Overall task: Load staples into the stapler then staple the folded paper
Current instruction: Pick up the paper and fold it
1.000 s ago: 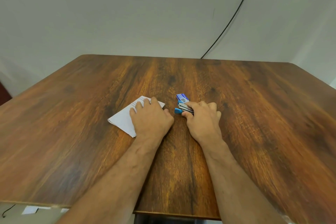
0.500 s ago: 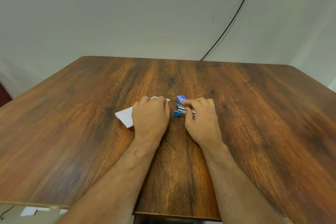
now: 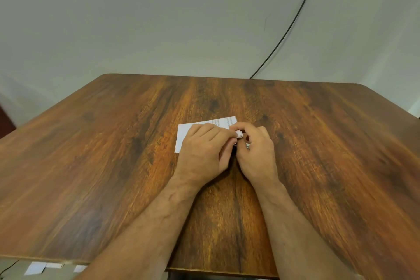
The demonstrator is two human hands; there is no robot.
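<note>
The folded white paper (image 3: 184, 136) lies flat at the middle of the wooden table (image 3: 113, 154), with printed lines on its far right part. My left hand (image 3: 204, 152) rests on it, fingertips pinching a small curled bit of paper (image 3: 239, 134). My right hand (image 3: 256, 150) is curled tight against the left, closed over the stapler. Only a dark sliver and a metal glint of the stapler (image 3: 247, 145) show under the fingers. The staple box is hidden.
A black cable (image 3: 291, 27) runs down the wall to the table's far edge. Small white paper scraps (image 3: 36, 268) lie on the floor below the near left edge. The table's near edge is just under my forearms.
The paper has slid right and turned, and now lies under both hands. My hands have closed together. The blue stapler and staple box, visible before, are now covered.
</note>
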